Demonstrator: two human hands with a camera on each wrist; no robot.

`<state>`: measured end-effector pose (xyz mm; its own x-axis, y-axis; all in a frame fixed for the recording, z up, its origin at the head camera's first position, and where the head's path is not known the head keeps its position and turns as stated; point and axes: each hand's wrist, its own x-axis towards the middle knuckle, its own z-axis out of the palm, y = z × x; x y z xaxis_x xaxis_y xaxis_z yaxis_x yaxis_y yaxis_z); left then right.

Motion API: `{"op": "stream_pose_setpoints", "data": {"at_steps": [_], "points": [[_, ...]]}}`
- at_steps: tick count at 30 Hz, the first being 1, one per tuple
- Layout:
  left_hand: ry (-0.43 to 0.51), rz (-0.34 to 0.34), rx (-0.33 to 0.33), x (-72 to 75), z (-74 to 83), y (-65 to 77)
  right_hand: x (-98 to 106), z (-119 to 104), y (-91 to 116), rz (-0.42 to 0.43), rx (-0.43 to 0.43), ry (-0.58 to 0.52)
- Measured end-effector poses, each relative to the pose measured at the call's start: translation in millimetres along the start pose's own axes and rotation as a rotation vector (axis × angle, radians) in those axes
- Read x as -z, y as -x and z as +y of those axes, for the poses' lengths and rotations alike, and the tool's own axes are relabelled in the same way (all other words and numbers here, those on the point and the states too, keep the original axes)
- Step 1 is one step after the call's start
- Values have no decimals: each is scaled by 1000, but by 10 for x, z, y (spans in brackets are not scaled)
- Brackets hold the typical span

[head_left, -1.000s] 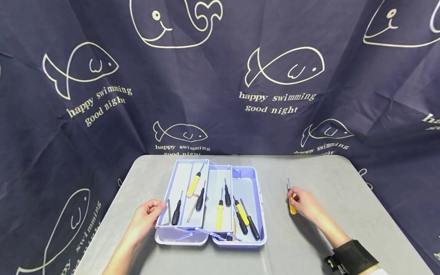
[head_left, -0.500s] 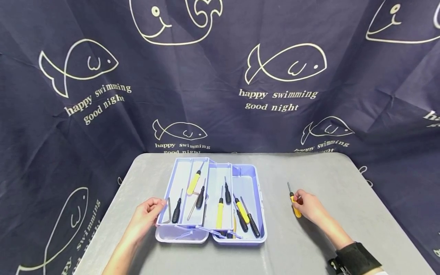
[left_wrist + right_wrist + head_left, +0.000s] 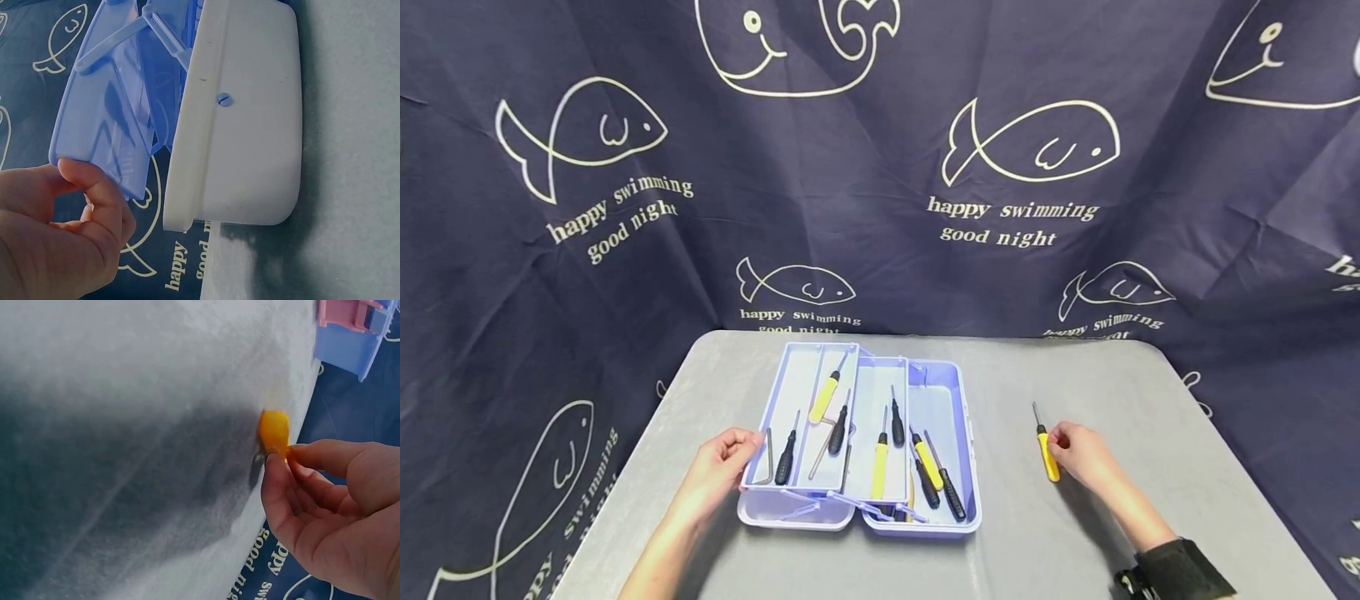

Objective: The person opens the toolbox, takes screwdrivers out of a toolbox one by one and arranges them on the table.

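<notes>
Just left of the right hand [image 3: 1081, 452] pinching it is a yellow screwdriver [image 3: 1047, 455]; the left hand [image 3: 722, 460] pinches the tray [image 3: 792, 379].

The head camera looks forward and down from above and behind the left grip [image 3: 718, 465] and right grip [image 3: 1081, 452], far enough back to take in the whole toolbox [image 3: 925, 533] on the desk [image 3: 1120, 379]. Each wrist camera sits close behind its own grip, rolled sideways: the left shares the toolbox against that grip with the head view, the right the yellow screwdriver [image 3: 1048, 457] in that grip.
</notes>
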<state>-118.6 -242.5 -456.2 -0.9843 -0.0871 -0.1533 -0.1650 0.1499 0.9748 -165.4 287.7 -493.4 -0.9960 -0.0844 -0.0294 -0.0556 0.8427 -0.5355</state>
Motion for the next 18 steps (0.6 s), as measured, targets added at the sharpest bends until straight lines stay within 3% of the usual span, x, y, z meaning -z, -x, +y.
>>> {"op": "stream_pose_setpoints", "data": {"at_steps": [13,18], "points": [[7,-1,6,1,7,-8,40,-18,-15,-44,-55,-5],[5,-2,2,7,3,7,75,-81,-47,-39,-16,-12]]}}
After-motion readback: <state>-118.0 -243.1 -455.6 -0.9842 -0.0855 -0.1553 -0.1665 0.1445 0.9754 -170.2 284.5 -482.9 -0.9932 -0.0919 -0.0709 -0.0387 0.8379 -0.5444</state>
